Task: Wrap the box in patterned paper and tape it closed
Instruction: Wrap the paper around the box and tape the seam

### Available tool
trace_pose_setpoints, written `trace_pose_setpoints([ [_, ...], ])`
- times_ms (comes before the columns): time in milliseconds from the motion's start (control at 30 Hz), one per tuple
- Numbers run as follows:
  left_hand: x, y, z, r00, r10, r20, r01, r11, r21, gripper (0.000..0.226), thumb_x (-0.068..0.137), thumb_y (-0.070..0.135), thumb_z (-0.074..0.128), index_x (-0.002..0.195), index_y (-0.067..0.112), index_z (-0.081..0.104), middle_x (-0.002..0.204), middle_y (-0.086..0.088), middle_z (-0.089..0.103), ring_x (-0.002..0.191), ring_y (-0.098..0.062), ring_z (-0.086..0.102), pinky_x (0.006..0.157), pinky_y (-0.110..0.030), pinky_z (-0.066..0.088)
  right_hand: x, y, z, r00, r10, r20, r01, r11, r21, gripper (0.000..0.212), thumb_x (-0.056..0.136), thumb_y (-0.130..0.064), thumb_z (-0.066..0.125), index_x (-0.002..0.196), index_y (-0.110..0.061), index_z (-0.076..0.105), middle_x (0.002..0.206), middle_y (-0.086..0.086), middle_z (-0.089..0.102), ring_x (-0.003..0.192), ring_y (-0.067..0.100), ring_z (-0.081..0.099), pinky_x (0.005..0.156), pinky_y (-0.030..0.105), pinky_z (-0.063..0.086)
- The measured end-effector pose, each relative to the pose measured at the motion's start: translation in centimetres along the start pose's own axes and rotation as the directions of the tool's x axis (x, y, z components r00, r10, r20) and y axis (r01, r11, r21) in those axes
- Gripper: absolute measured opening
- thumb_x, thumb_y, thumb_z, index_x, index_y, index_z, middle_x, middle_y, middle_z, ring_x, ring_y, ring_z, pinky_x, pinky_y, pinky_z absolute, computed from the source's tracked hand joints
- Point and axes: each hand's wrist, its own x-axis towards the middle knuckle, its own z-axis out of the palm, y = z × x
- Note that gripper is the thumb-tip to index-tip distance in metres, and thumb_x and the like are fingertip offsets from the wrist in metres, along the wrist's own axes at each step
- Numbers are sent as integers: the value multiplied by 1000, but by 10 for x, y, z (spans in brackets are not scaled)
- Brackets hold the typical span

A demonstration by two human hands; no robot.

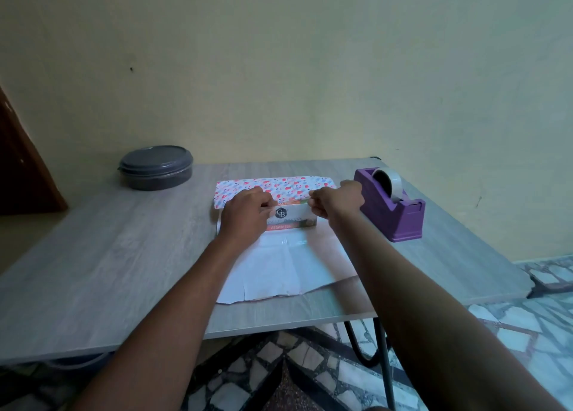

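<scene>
A tea box (pixel 294 218) with a white and orange front lies on a sheet of wrapping paper (pixel 279 268), whose white underside faces up toward me. The far flap, printed with red and blue spots (pixel 279 187), is folded over the top of the box. My left hand (pixel 245 215) rests on the box's left part, its fingers curled at the flap's edge. My right hand (pixel 338 201) pinches the flap's edge at the box's right end. A purple tape dispenser (pixel 393 206) with a roll of clear tape stands just right of my right hand.
A round dark container with a lid (pixel 156 167) sits at the table's (pixel 108 255) far left. The wall runs close behind the table. The paper's torn near edge reaches almost to the table's front edge. Tiled floor shows below and to the right.
</scene>
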Motion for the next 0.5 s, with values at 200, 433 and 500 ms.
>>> trace_pose_setpoints([
  [200, -1, -3, 1, 1000, 2, -7, -2, 1000, -18, 9, 87, 15, 76, 94, 21, 77, 97, 7, 72, 100, -22, 64, 82, -36, 49, 6, -11, -7, 982, 148, 118, -139, 987, -81, 31, 79, 13, 80, 106, 19, 66, 75, 24, 71, 41, 17, 65, 42, 27, 54],
  [433, -2, -2, 0, 1000, 12, -15, -12, 1000, 3, 6, 88, 15, 75, 93, 18, 76, 95, 5, 71, 97, -23, 64, 80, -38, 49, 4, -7, -14, 977, 127, 172, -106, 986, -127, 28, 82, 3, 84, 91, 3, 57, 68, 18, 67, 46, 19, 66, 41, 28, 54],
  [500, -1, -2, 0, 1000, 12, -14, -12, 1000, 0, 7, 88, 14, 75, 93, 19, 76, 96, 5, 72, 98, -23, 64, 80, -38, 49, 5, 3, -18, 985, 67, 160, -47, 991, -126, 48, 79, -8, 91, 96, -3, 46, 70, 19, 65, 47, 19, 64, 42, 28, 52],
])
